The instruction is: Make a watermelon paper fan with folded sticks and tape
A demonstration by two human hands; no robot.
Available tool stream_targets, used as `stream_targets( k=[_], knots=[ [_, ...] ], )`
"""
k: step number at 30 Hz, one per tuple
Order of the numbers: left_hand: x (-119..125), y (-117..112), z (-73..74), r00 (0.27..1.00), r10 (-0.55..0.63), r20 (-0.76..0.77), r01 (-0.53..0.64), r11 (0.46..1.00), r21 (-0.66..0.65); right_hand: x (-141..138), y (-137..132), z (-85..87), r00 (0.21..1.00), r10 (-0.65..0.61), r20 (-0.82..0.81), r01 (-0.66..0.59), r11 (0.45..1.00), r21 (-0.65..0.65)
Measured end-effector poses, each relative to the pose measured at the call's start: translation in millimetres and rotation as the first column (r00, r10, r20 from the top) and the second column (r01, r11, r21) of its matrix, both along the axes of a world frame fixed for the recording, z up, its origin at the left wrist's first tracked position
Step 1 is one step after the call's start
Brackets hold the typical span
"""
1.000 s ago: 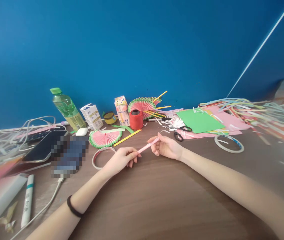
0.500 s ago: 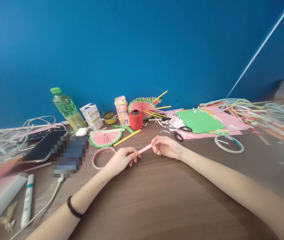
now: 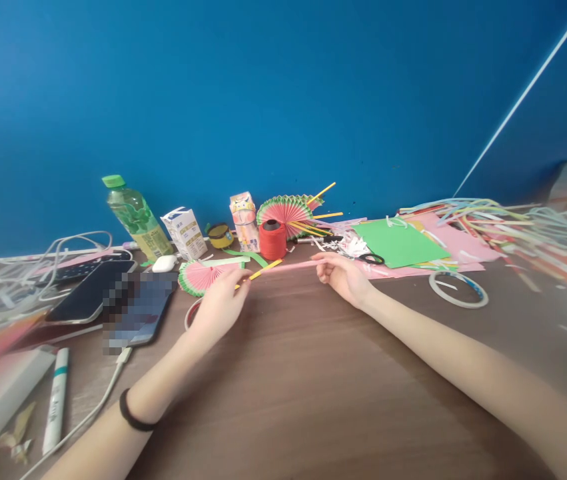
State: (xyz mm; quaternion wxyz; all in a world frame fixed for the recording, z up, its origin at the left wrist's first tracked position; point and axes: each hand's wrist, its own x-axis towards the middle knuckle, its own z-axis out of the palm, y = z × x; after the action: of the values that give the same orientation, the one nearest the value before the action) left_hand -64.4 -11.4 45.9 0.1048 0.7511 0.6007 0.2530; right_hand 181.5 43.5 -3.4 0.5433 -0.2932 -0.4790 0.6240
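A thin pink paper stick (image 3: 290, 265) is stretched level between both hands above the brown table (image 3: 313, 400). My left hand (image 3: 220, 301) pinches its left end, just in front of a watermelon paper fan (image 3: 198, 276) and a yellow stick (image 3: 262, 269). My right hand (image 3: 346, 278) pinches the right end, close to black scissors (image 3: 370, 259) and a red thread spool (image 3: 272, 240). A black band circles my left wrist.
At the back stand a green bottle (image 3: 136, 219), two small cartons and a folded paper fan (image 3: 286, 212). Phones (image 3: 113, 300), cables and a marker (image 3: 54, 401) lie left. Green paper (image 3: 398, 243), pink sheets, paper strips and a tape ring (image 3: 458, 288) lie right.
Both hands have moved away from me and spread apart, lifting the pink stick toward the fan and spool. The stick now lies nearly level and looks longer between the hands.
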Motion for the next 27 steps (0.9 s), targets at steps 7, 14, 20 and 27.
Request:
stream_targets(
  k=[7, 14, 20, 27],
  knots=[
    [-15.3, -2.1, 21.9, 0.822, 0.119, -0.557, -0.321, 0.905, -0.280, 6.4, 3.0, -3.4, 0.855, -0.214, 0.473, 0.070, 0.950, 0.304],
    [-12.3, -6.5, 18.3, 0.844, -0.091, -0.529, -0.162, 0.896, -0.413, 6.2, -1.9, -4.6, 0.770, -0.318, 0.553, -0.014, 0.858, 0.513],
    [-7.4, -6.1, 20.6, 0.980, -0.091, -0.178, 0.014, 0.920, -0.391, 6.2, -0.3, -5.5, 0.705, -0.314, 0.636, -0.159, 0.804, 0.573],
    [-3.5, -6.0, 22.6, 0.929, -0.225, 0.293, 0.331, 0.859, -0.390, 4.3, -2.4, -1.7, 0.637, -0.373, 0.675, -0.232, 0.742, 0.629]
  ],
)
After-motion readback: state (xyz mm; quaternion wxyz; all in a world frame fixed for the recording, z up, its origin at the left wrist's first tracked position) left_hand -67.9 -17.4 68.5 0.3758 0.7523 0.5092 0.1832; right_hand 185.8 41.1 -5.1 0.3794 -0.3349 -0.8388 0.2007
